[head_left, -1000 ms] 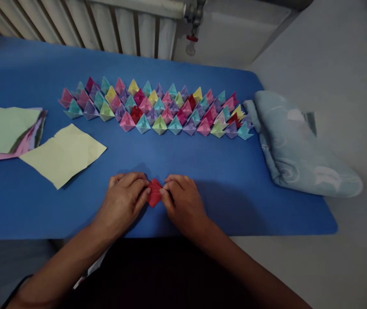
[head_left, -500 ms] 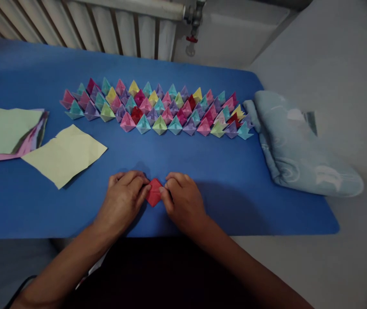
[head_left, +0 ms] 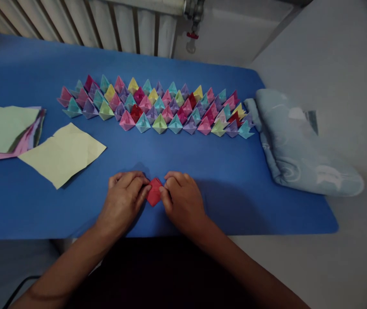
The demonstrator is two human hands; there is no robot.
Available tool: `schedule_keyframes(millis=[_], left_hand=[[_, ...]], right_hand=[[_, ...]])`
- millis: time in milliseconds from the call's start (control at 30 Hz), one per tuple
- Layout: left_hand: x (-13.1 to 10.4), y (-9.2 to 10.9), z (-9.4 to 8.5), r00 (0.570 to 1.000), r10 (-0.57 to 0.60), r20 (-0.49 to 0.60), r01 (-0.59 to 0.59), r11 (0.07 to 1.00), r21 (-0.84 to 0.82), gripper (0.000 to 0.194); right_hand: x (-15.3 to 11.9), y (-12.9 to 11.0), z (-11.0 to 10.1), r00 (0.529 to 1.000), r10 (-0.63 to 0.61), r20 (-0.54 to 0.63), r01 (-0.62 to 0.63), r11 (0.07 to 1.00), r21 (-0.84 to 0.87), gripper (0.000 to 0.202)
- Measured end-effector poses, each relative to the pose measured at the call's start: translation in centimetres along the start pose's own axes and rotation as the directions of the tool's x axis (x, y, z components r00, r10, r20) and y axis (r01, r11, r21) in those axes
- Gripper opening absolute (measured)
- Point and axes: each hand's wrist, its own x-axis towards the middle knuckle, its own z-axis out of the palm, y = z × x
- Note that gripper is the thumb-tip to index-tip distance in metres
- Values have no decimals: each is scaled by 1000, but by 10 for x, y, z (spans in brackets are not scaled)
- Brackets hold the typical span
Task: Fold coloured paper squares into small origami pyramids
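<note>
Head view, near edge of the blue table (head_left: 235,171): the left hand (head_left: 122,196) and right hand (head_left: 183,196) flank a small red paper (head_left: 154,194), thumbs and fingertips pinched on its opposite sides. It lies low on the tabletop, already folded into a compact diamond, and seems only part-shaped beside the finished-looking pieces farther off. Beyond the left hand, a yellow sheet (head_left: 63,155) and a paper stack (head_left: 6,128) lie unfolded. Farther back stand rows of peaked, multicoloured folded pieces (head_left: 160,124), apparently complete, reaching toward a rolled blanket (head_left: 299,150).
</note>
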Motion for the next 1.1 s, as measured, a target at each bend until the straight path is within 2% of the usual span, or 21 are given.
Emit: schedule_keyframes(millis=[133,333,433,533,633,733,967,1100], left_hand=[[0,-1,-1,1000,-10,10,9,1000,19,17],[1,-3,-3,1000,-5,13,4,994,109,19],[1,-1,-3,992,122,-33,-115,982,148,19],[1,0,-4,947,320,0,-318,942,107,22],[1,1,-6,917,399,11,-398,912,97,26],[-4,1,-9,915,403,29,-403,904,143,28],[-21,11,-14,936,321,145,-346,916,202,42],[1,13,-23,915,306,263,-369,897,243,31]], right_hand=[[-1,2,0,1000,23,-17,-22,998,63,7],[1,7,-6,991,135,-5,-133,981,142,7],[2,6,-8,989,146,22,-147,978,146,7],[2,5,-8,989,144,46,-148,980,129,8],[3,7,-9,989,136,62,-142,982,121,9],[2,10,-10,991,118,62,-125,983,133,7],[-6,19,-17,990,136,36,-140,979,145,2],[-11,25,-18,990,133,-56,-114,957,268,7]])
